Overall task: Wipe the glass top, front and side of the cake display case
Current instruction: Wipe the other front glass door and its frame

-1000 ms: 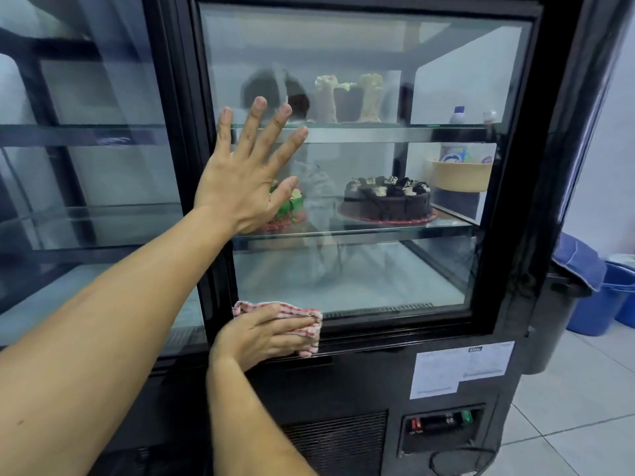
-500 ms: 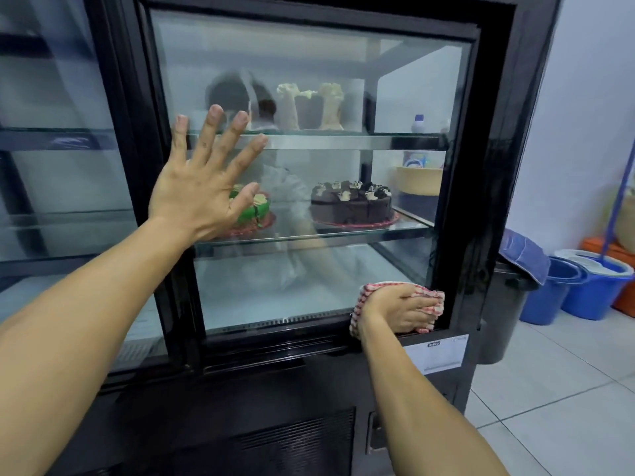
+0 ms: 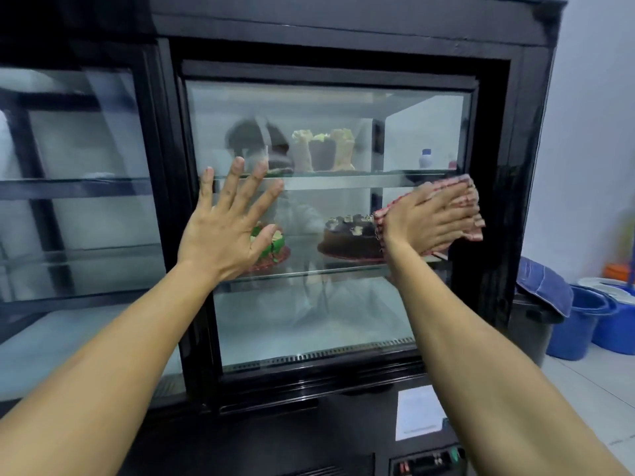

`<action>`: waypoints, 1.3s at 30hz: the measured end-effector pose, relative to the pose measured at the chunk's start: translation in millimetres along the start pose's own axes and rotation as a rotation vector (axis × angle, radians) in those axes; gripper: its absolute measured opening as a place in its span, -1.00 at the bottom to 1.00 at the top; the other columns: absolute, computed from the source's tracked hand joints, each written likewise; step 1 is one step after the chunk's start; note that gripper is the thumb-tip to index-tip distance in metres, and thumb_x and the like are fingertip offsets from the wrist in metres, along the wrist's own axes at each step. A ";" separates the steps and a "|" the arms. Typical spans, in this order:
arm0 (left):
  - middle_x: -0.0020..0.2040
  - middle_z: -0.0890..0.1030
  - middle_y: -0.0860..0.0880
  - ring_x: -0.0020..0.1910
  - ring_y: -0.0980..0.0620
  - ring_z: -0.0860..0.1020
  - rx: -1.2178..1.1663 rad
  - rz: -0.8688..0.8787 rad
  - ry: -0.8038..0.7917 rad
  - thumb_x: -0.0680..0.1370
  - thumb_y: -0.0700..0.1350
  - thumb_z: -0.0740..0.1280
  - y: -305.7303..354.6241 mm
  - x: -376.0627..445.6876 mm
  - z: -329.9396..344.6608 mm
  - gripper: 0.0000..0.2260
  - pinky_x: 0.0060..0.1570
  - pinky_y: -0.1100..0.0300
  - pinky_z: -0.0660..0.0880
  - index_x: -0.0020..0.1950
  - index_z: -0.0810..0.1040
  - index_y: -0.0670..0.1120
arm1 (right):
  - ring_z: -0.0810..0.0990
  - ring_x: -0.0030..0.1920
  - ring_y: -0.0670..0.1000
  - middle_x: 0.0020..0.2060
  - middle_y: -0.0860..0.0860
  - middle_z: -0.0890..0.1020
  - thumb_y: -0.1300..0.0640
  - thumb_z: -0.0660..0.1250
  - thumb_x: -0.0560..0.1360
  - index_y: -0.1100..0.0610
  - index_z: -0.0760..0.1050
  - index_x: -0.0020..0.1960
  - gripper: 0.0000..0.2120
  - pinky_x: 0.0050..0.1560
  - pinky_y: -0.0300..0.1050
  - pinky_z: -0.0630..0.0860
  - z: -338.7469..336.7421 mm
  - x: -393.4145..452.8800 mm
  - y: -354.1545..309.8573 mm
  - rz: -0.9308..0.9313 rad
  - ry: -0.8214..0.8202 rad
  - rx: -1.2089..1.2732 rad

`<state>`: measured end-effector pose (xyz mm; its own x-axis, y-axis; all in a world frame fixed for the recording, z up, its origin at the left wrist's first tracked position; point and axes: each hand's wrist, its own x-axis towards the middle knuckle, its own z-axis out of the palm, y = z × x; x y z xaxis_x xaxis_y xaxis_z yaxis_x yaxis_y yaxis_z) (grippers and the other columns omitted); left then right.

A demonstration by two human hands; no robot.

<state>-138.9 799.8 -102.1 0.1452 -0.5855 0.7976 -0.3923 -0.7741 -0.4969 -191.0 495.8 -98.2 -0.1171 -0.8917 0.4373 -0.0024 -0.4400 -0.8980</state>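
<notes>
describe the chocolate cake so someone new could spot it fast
Look through the front glass of the black display case to the middle shelf. The chocolate cake sits at its right end, dark brown, unlike the green cake further left.

The cake display case (image 3: 494, 166) has a glossy black frame around clear, faintly misted glass, and a white label (image 3: 421, 415) sits on its black lower panel. The cloth (image 3: 460, 197) is checked red and white; behind the glass the chocolate cake (image 3: 350, 235) is dark brown with cream and black pieces on top, the small cake (image 3: 275, 245) is green over a red rim, and the tall decorations (image 3: 323, 149) on the upper shelf are cream and pale yellow. To the right, the buckets (image 3: 580, 324) are bright blue, a blue fabric (image 3: 543, 286) with pale stitching drapes a dark grey bin (image 3: 529, 331), an orange thing (image 3: 616, 271) shows behind them, the wall (image 3: 584, 132) is pale grey-white and the floor tiles (image 3: 584, 400) are white.
</notes>
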 end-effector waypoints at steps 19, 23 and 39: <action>0.72 0.01 -0.10 0.70 -0.12 -0.08 -0.015 -0.154 0.242 0.68 0.13 0.04 -97.5 32.4 -47.6 -0.36 0.59 -0.10 0.04 0.71 0.05 -0.11 | -0.01 0.67 0.23 0.66 0.20 0.07 -0.10 0.06 0.69 0.03 0.12 0.68 -0.41 0.64 0.21 -0.06 20.1 -104.7 -176.9 -1.319 -0.171 0.033; 0.72 -0.02 -0.13 0.70 -0.15 -0.08 -0.087 -0.189 0.269 0.67 0.11 0.09 -93.9 33.1 -46.2 -0.33 0.65 -0.11 -0.03 0.71 0.03 -0.14 | 0.10 0.66 0.19 0.65 0.14 0.18 -0.07 0.08 0.72 0.01 0.23 0.65 -0.49 0.63 0.20 0.03 23.4 -107.3 -187.2 -1.482 -0.121 0.073; 0.72 -0.03 -0.16 0.70 -0.16 -0.11 -0.132 -0.376 0.305 0.63 0.13 0.14 -93.2 28.6 -42.8 -0.27 0.66 -0.10 -0.14 0.71 0.02 -0.18 | -0.12 0.68 0.15 0.69 0.11 -0.06 -0.12 -0.05 0.69 -0.06 0.02 0.70 -0.42 0.64 0.20 -0.16 6.3 -26.3 -122.6 -0.651 -0.096 0.025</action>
<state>-137.1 865.6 -18.3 0.0340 -0.1594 0.9866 -0.4783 -0.8694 -0.1240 -181.3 572.5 0.7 -0.0101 -0.4473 0.8943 -0.0200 -0.8941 -0.4474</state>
